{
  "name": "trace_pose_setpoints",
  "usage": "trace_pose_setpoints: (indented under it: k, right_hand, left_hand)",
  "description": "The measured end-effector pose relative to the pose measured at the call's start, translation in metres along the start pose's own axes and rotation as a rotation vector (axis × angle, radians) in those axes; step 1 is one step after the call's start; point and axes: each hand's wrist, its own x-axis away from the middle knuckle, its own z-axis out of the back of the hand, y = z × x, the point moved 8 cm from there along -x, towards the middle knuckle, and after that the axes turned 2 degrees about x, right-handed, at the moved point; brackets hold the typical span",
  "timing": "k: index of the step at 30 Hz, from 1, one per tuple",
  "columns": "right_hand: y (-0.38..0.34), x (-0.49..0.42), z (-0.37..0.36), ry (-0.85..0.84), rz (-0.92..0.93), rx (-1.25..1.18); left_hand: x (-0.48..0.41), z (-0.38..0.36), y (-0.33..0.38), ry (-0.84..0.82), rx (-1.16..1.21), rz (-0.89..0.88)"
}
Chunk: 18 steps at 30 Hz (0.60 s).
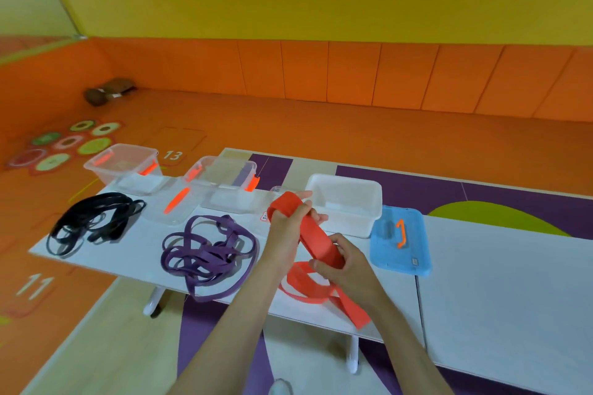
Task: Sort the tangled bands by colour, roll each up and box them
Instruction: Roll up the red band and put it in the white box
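1. Left hand (285, 229): fingers (300, 212) curled round the upper end of the red band (321, 242), above bench (500, 282) centre.
2. Right hand (348, 266): fingers pinch band's lower end; slack trails over the front edge.
3. Purple bands (208, 255), black bands (93, 221): left end.

We record both arms bare. The left forearm (231, 324) and right forearm (401, 340) enter from the lower edge and converge toward the centre. The left hand (287, 228) is the farther forward, its back toward us, its fingers (303, 207) curled round the upper end of the red band (317, 240). The right hand (348, 266) sits nearer and lower, pinching the band's lower end. The hands are near each other, not touching.
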Motion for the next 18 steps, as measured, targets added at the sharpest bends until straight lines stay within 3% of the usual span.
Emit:
trace_pose_setpoints:
  k: [5,7,9,11,15,18]
  right_hand:
    - [0.020,-0.046,-0.006,0.067,-0.133,0.223]
    - [0.026,-0.062,-0.006,0.014,-0.188,0.339]
    - [0.022,-0.074,-0.005,-0.122,-0.222,0.357]
    - [0.004,-0.083,-0.003,-0.225,-0.206,0.165]
    - [-0.058,-0.113,0.008,-0.164,-0.096,-0.353]
    - [-0.089,-0.140,0.008,-0.076,-0.077,-0.284]
  left_hand:
    - [-0.025,-0.008,0.002,-0.072,0.111,0.000]
    - [-0.041,-0.005,0.002,-0.067,0.081,-0.003]
    - [-0.059,0.002,0.003,-0.074,-0.159,-0.061]
    - [-0.072,0.005,0.002,-0.158,-0.427,-0.121]
    - [-0.090,0.006,-0.005,-0.367,-0.833,-0.183]
    - [-0.097,0.009,-0.010,-0.433,-1.065,-0.224]
